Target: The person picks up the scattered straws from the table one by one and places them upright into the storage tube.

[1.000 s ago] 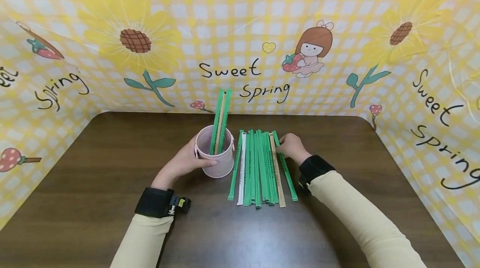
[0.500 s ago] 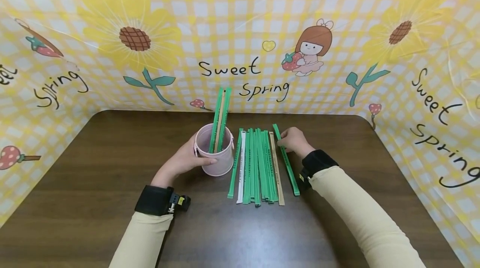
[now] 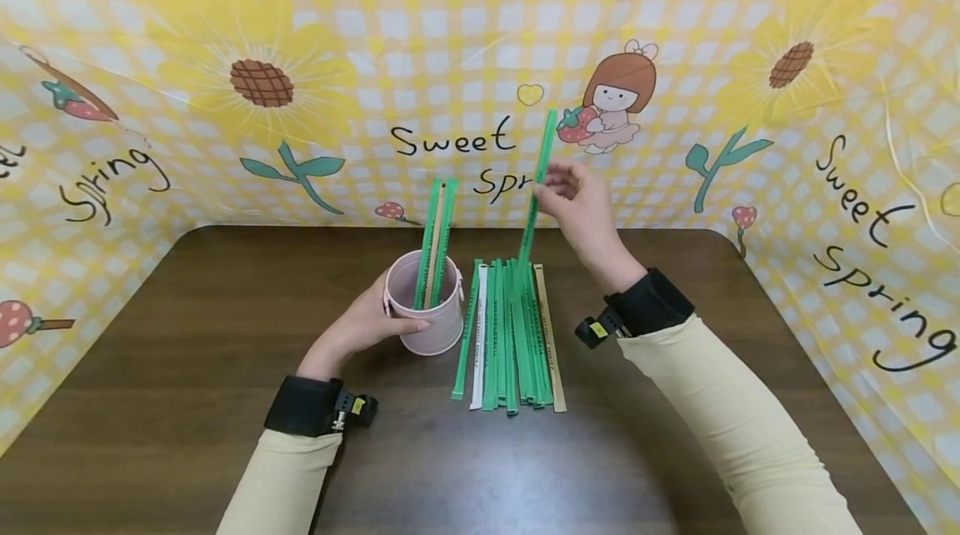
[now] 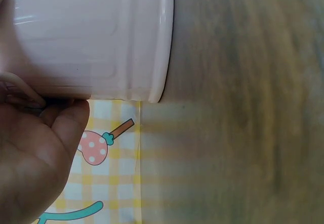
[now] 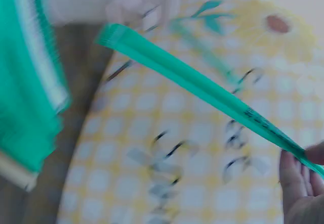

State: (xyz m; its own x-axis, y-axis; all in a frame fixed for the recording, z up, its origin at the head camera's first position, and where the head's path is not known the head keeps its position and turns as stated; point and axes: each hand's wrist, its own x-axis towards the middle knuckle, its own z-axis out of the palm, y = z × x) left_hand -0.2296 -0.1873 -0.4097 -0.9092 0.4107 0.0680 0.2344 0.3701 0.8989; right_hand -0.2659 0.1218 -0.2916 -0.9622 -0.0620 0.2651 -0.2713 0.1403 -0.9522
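In the head view, my left hand (image 3: 360,325) grips a small pale pink bucket (image 3: 433,340) from its left side, thumb across the front. Two green wrapped straws and a beige one (image 3: 434,243) lean upright inside it. The left wrist view shows the bucket's wall (image 4: 91,42) and base close up, with my fingers beside a handle mount. My right hand (image 3: 585,206) pinches a long green wrapped straw (image 5: 187,82) between thumb and fingers near its upper part. That straw is raised, slightly tilted, its lower end overlapping the row of straws in the head view.
Right of the bucket, several green straws (image 3: 491,352) lie side by side on the brown table (image 3: 187,368), with a white straw (image 3: 479,352) and a beige straw (image 3: 551,343) among them. A yellow checked cloth (image 3: 420,18) walls the back and both sides.
My right hand has slid the rightmost green straw away from the row, then lifted it up and leftward into a near-upright pose. The left hand and bucket stay in place.
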